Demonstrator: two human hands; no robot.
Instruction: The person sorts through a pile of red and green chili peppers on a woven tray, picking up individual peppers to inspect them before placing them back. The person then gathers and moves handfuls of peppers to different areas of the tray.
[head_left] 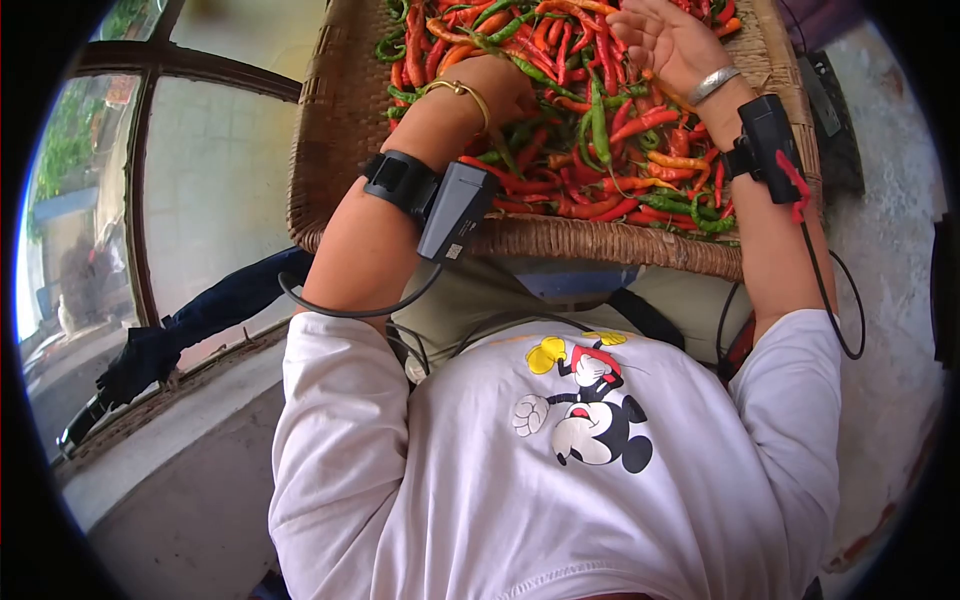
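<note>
A wide woven basket (520, 237) holds a thick layer of red, orange and green chili peppers (610, 185). My left hand (505, 88), below a gold-coloured bracelet, reaches down among the peppers near the upper middle of the basket. Its fingers are hidden, so what they touch or hold cannot be seen. Above the peppers at the upper right is my right hand (665, 42), with a silver bracelet at its wrist. The palm is turned up and inward, the fingers are loosely apart, and nothing shows in them.
Black devices (460, 212) are strapped to both forearms, with cables (855, 300) looping down beside them. A window (210, 170) with a dark frame stands on the left. The basket's near rim is over my lap. Grey floor (885, 200) shows on the right.
</note>
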